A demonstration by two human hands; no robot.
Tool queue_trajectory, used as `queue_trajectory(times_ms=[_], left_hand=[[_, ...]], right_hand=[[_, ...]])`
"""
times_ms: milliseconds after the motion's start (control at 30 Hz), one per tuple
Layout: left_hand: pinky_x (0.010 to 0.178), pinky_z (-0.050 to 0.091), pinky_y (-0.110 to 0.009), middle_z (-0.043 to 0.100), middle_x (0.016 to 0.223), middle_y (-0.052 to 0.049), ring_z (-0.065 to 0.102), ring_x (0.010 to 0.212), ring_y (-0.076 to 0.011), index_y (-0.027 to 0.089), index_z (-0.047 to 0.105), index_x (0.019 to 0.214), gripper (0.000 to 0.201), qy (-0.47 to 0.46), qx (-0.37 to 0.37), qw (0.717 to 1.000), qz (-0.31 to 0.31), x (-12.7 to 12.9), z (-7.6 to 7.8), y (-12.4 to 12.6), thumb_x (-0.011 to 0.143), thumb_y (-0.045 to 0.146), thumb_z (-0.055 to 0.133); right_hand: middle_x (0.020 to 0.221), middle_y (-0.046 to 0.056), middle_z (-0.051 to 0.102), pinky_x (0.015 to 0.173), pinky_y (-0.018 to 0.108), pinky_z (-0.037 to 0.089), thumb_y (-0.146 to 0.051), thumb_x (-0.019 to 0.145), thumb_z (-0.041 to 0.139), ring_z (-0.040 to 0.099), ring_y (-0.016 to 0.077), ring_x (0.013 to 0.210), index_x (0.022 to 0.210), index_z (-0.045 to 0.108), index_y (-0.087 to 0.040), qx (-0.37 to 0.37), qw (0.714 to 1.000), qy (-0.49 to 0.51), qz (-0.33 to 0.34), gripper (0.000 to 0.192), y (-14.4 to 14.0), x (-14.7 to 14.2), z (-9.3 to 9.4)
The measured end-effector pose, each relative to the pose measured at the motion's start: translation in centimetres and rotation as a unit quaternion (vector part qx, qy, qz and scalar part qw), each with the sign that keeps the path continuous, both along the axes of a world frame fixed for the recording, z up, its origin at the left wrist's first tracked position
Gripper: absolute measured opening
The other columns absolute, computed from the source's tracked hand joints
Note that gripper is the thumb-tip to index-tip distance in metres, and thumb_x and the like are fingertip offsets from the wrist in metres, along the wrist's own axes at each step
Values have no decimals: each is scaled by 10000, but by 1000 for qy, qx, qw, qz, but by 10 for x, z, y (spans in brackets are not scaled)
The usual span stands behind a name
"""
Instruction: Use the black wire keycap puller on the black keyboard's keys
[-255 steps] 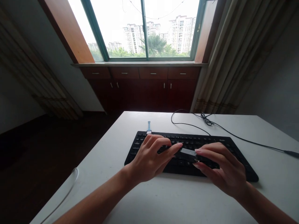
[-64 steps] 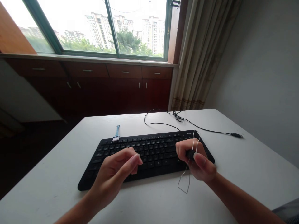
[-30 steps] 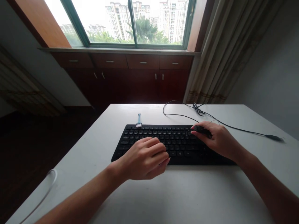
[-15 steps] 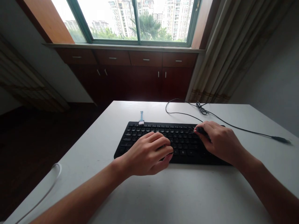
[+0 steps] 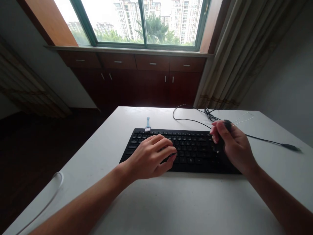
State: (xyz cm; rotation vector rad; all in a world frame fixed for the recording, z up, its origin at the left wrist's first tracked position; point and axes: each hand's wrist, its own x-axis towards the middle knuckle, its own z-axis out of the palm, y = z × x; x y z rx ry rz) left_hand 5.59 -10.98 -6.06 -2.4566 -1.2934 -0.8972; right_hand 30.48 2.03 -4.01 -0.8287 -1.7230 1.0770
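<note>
Here, a white table (image 5: 176, 202) bears a black keyboard (image 5: 188, 148) below the window (image 5: 144, 21).

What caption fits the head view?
Left hand rests on a black keyboard; right hand holds a wire tool.

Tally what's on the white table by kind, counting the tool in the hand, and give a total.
Keyboards: 1, black keyboard under the left hand
Keycap pullers: 1, wire keycap puller in the right hand
Brushes: 1, small brush
Cables: 2, black cable, white cable
Total: 5
</note>
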Motion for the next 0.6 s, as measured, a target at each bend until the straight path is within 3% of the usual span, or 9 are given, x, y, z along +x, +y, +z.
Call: queue_trajectory(times_ms=[100, 200, 267, 400, 600], left_hand=[[748, 542, -346, 671, 949, -46, 590, 849, -180, 174, 649, 1016, 167, 3, 3, 1000, -7, 2, 0, -1, 850, 158, 655], [754, 543, -342, 674, 949, -45, 593, 849, -177, 176, 650, 1014, 165, 2, 7, 1000, -15, 4, -1, -1, 850, 156, 653], [763, 545, -344, 675, 948, -47, 595, 850, -176, 178, 652, 1014, 164, 1, 7, 1000, -17, 4, -2, -1, 852, 155, 649], [762, 549, -342, 674, 937, -48, 597, 843, -172, 178, 656, 1009, 154, 3, -3, 1000, -21, 6, -3, 0, 857, 156, 641], [764, 551, -341, 676, 940, -48, 599, 838, -172, 178, 654, 1011, 153, 10, -15, 999, -29, 7, -3, -1, 860, 152, 642]], right_hand=[[826, 6, 610, 690, 274, 504, -554, 957, 498, 573, 140, 714, 828, 581, -234, -159, 971, 177, 35, 354, -2, -7, 0], [911, 27, 640, 747, 267, 530, -619, 941, 470, 628, 172, 892, 826, 551, -244, -199, 958, 206, 8, 401, 1, -8, -6], [935, 38, 645, 691, 266, 531, -659, 938, 420, 637, 192, 929, 835, 531, -255, -170, 972, 164, -11, 431, 5, -6, -9], [896, 55, 642, 618, 300, 514, -670, 956, 328, 626, 205, 814, 856, 488, -267, -44, 995, 64, -63, 445, 11, 0, -8], [936, 71, 640, 651, 334, 523, -584, 1000, 297, 601, 204, 782, 890, 462, -257, 89, 990, -6, -110, 383, 34, 19, -1]])
